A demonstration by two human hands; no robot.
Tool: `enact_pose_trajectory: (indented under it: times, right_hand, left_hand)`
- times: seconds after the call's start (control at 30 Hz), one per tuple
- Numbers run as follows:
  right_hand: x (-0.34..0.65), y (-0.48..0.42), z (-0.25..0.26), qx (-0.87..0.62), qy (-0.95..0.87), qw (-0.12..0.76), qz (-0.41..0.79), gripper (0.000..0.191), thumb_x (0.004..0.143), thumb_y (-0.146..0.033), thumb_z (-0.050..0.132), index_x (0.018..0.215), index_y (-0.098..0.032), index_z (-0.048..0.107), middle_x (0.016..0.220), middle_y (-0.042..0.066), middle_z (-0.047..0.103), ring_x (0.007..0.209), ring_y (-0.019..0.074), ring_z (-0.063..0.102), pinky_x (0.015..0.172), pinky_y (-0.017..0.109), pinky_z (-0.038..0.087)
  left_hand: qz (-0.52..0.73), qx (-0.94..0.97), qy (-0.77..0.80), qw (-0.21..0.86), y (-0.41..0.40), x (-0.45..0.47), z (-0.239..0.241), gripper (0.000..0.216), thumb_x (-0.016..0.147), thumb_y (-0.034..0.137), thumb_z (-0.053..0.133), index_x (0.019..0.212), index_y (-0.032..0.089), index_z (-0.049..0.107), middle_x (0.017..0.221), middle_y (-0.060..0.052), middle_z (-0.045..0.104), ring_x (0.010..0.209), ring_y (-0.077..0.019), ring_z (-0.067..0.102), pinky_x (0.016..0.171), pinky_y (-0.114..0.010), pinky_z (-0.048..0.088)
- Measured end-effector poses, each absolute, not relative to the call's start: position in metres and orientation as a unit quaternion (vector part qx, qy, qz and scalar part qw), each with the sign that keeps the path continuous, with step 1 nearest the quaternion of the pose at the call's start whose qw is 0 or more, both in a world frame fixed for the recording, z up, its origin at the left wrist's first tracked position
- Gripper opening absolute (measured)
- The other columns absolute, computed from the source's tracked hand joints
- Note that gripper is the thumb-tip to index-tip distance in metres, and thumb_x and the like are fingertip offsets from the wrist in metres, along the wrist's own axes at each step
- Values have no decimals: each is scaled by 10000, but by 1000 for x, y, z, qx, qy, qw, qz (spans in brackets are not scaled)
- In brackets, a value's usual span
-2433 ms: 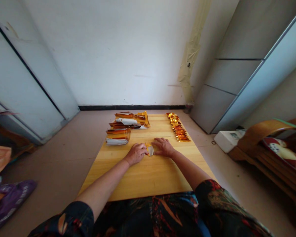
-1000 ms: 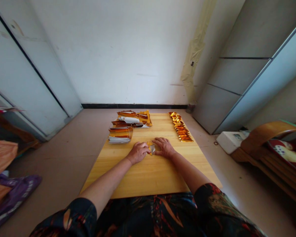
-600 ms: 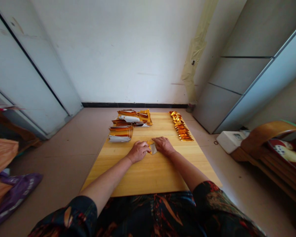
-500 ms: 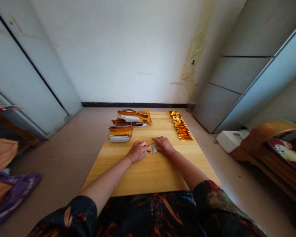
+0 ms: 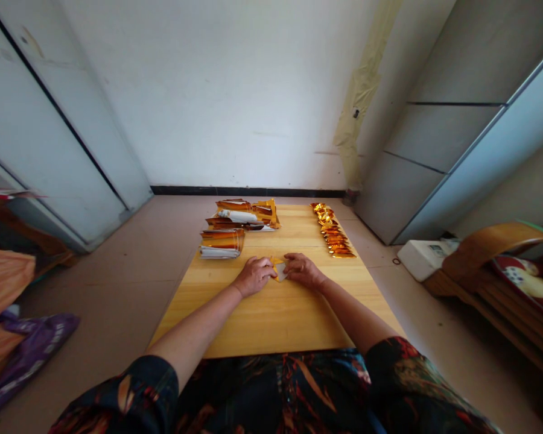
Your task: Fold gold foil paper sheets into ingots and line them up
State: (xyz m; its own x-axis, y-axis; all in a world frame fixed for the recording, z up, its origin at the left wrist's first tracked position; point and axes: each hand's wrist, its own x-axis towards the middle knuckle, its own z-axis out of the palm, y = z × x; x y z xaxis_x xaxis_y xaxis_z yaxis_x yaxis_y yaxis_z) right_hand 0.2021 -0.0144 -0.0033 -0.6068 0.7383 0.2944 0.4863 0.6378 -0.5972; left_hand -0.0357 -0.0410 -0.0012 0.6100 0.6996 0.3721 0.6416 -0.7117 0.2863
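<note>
A small piece of gold foil paper [image 5: 279,269], white on its inner side, lies on the wooden board [image 5: 276,313] between my two hands. My left hand [image 5: 254,275] is curled, its fingertips pinching the paper's left edge. My right hand [image 5: 302,268] presses the paper's right side with bent fingers. Most of the paper is hidden under my fingers.
Stacks of gold foil sheets [image 5: 221,241] and a further pile [image 5: 247,214] sit at the board's far left. A row of folded gold pieces [image 5: 332,232] runs along its far right. A wooden chair [image 5: 493,253] and a white box [image 5: 419,258] stand to the right; bags [image 5: 13,337] lie left.
My right hand has slid slightly right and closer over the paper, covering more of its white side. My left hand has stayed on the paper's left edge.
</note>
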Motion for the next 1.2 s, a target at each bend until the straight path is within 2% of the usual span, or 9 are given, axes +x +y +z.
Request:
enact_pose_trajectory:
  times: [0.47, 0.97, 1.2]
  right_hand:
    - [180, -1, -3, -390, -892, 182, 137, 87, 767, -326, 686, 795, -253, 723, 1086, 26, 642, 988, 200, 562, 869, 340, 414]
    - [172, -8, 3, -403, -887, 182, 129, 56, 752, -266, 703, 788, -223, 702, 1036, 31, 643, 945, 183, 565, 836, 314, 391]
    - [172, -10, -1, -397, -876, 227, 154, 52, 739, -259, 718, 730, -217, 688, 1008, 36, 635, 937, 184, 562, 838, 315, 393]
  left_hand:
    - [246, 896, 365, 55, -38, -36, -6, 243, 832, 157, 502, 898, 269, 708, 982, -29, 620, 960, -169, 568, 883, -357, 386]
    - [238, 894, 373, 63, -38, -35, -6, 240, 824, 143, 518, 893, 268, 711, 999, -30, 625, 979, -170, 577, 895, -364, 390]
    - [254, 894, 364, 59, -38, -35, -6, 233, 829, 153, 521, 891, 266, 715, 982, -31, 630, 957, -168, 585, 891, -359, 408]
